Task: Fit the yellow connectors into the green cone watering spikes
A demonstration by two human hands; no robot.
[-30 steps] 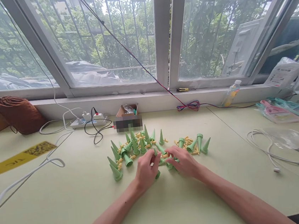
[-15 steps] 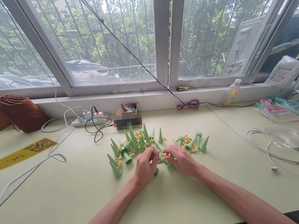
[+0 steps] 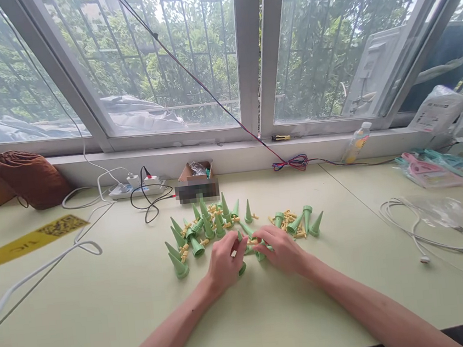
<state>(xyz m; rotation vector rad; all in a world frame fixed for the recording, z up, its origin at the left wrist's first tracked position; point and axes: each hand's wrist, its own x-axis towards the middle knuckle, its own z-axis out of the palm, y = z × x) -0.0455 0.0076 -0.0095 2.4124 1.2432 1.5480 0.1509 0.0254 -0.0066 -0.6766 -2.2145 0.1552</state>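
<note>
A green plastic cone spike (image 3: 242,269) is gripped in my left hand (image 3: 225,259), its narrow tip poking out above the thumb and its wide base below the fingers. My right hand (image 3: 280,249) faces it from the right, thumb and fingertips pinched at a small yellow valve-like piece (image 3: 252,242) that lies in the gap between the hands. The fingers partly cover that piece. Under and beside my right hand lie more green cones (image 3: 260,255). Left of my hands several green cones (image 3: 179,266) stand or lie, many with yellow pieces fitted in their sides.
A pile of loose yellow pieces (image 3: 289,218) lies right of the hands beside more green cones (image 3: 316,224). Behind stand a small cardboard box (image 3: 197,189) and a power strip (image 3: 137,189). White cables (image 3: 417,231) lie at the right, near a bottle (image 3: 356,144).
Both hands stay almost in place, with only tiny finger movement at the cone and the yellow piece. The whole view shifts slightly.
</note>
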